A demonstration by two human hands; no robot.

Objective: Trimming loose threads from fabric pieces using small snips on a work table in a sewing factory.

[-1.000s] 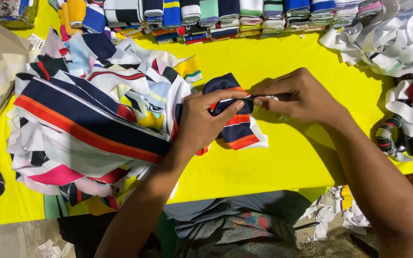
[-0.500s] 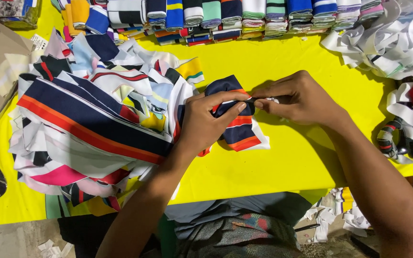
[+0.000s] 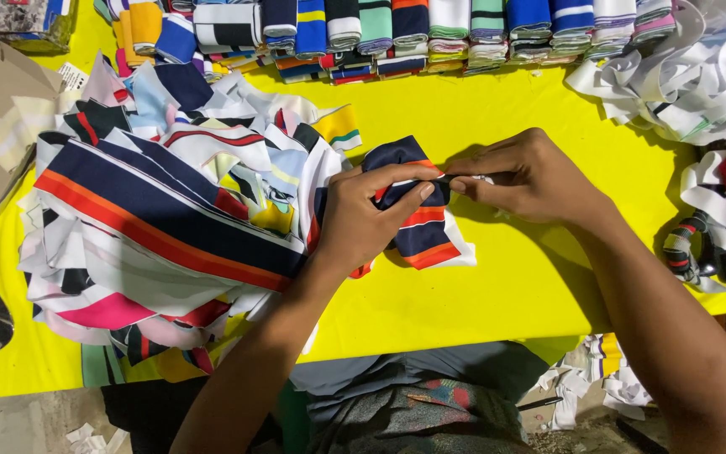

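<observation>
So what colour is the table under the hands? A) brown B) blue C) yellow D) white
C: the table is bright yellow all around the left hand and right hand, which pinch a navy striped cloth piece.

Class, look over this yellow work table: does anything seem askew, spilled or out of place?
Mostly the heap of striped fabric pieces at the left: it lies jumbled and hangs over the near edge of the yellow table, unlike the neat folded stacks along the far edge. Scraps also litter the floor below.
</observation>
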